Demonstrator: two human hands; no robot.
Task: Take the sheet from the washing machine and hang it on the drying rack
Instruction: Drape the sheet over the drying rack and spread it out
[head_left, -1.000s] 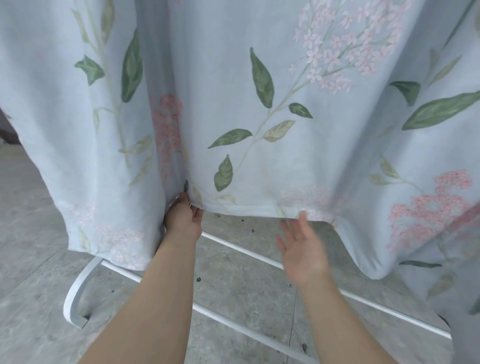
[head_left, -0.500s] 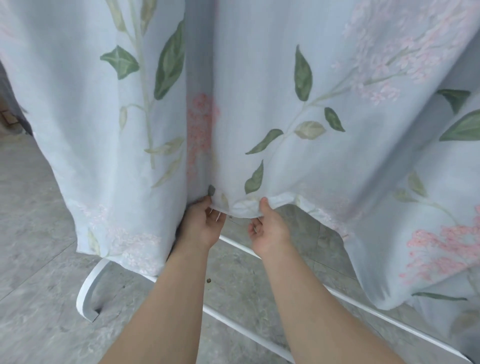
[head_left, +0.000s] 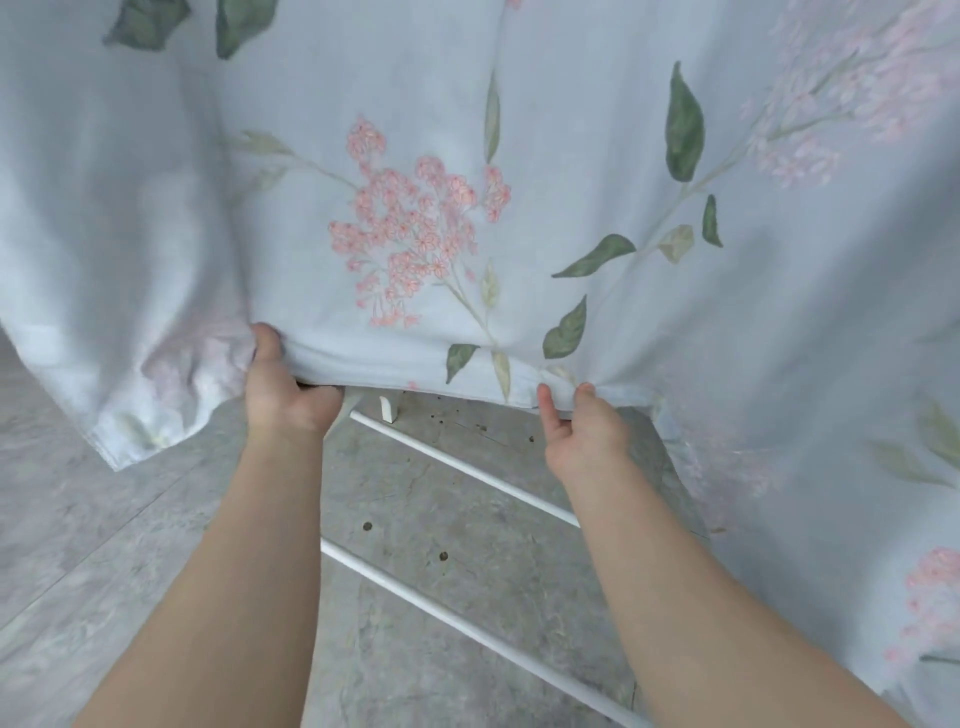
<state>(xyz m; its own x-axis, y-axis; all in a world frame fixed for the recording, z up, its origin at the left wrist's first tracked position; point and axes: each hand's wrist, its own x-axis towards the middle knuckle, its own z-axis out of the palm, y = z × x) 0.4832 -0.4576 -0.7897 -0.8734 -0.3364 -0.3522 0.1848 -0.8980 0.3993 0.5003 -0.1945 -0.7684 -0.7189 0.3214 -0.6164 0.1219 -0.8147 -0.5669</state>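
While the sheet (head_left: 571, 130) hangs down — hem (head_left: 395, 370) sideways — left hand (head_left: 285, 397) and right hand (head_left: 587, 439) grip it.

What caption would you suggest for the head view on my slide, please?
Left hand and right hand hold the hanging floral sheet by its lower hem, white rack bars visible beneath.
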